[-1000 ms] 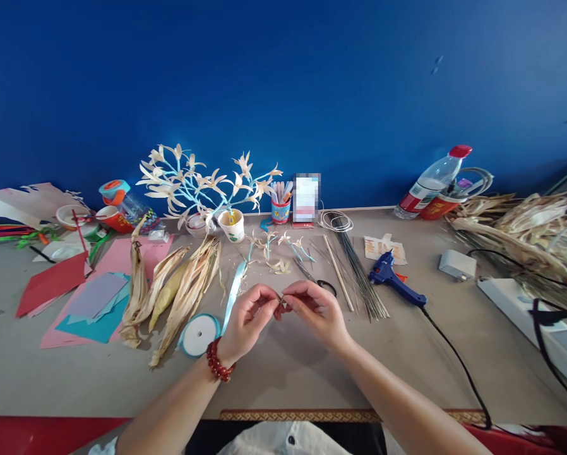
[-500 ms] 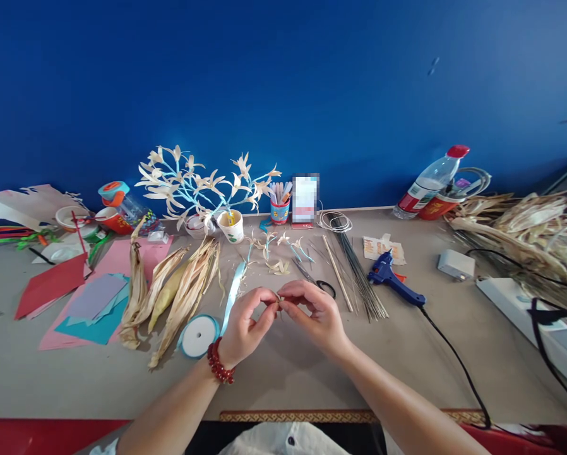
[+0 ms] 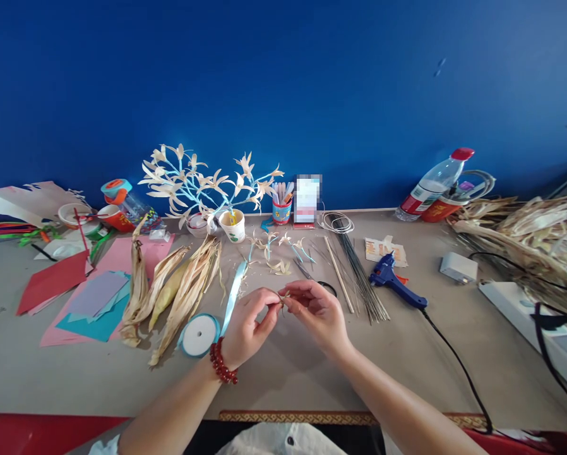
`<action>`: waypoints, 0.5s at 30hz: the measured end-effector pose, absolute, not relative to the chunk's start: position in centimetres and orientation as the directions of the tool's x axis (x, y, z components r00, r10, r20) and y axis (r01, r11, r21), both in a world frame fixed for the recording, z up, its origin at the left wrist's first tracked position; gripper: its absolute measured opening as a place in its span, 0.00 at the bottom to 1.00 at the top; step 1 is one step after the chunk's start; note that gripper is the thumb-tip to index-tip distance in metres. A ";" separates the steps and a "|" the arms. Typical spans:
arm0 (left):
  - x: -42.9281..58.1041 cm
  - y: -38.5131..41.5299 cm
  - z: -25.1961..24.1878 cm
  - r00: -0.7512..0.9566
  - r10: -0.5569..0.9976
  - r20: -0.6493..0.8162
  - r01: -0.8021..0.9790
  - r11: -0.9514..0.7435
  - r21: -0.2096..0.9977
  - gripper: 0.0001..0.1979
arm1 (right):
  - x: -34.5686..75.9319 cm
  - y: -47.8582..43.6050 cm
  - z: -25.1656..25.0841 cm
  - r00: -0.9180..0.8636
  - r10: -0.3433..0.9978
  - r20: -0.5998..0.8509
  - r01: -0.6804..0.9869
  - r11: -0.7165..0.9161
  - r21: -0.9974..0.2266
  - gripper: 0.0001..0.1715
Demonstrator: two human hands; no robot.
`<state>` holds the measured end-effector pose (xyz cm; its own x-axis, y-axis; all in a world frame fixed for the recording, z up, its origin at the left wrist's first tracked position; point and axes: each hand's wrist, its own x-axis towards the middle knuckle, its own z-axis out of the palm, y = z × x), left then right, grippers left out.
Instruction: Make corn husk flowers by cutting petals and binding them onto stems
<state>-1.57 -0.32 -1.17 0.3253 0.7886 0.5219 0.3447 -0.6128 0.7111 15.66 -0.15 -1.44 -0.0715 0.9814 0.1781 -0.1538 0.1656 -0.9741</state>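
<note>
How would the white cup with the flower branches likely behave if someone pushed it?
The cup might tip easily, since the branches spread far wider than its base. The pale flowers look light and perhaps fragile, given their thin, narrow petals.

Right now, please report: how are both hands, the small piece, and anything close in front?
Right hand pinching small pale piece. Left hand at it too, grip unclear. Piece partly hidden. Scissors just beyond right hand, handle partly covered.
</note>
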 end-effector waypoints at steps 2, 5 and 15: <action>-1.5 -0.3 -1.2 0.321 0.785 0.529 0.338 -0.617 0.710 0.07 | 15.6 -0.1 -1.4 -0.045 0.989 0.144 -0.193 0.133 -0.972 0.11; -1.5 -0.3 -1.3 0.307 0.808 0.503 0.314 -0.585 0.748 0.06 | 15.7 0.2 -1.2 -0.101 0.993 0.053 -0.275 0.024 -0.961 0.11; -1.7 -0.4 -1.1 0.310 0.877 0.366 0.218 -0.440 0.871 0.05 | 16.3 0.8 -0.6 -0.337 0.936 -0.098 -0.409 -0.239 -0.881 0.13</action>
<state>-1.72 -0.40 -1.11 0.3099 0.8775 0.3660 0.2175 -0.4402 0.8712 16.31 0.84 -0.61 -0.3369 0.9364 -0.0981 -0.4091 -0.2394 -0.8805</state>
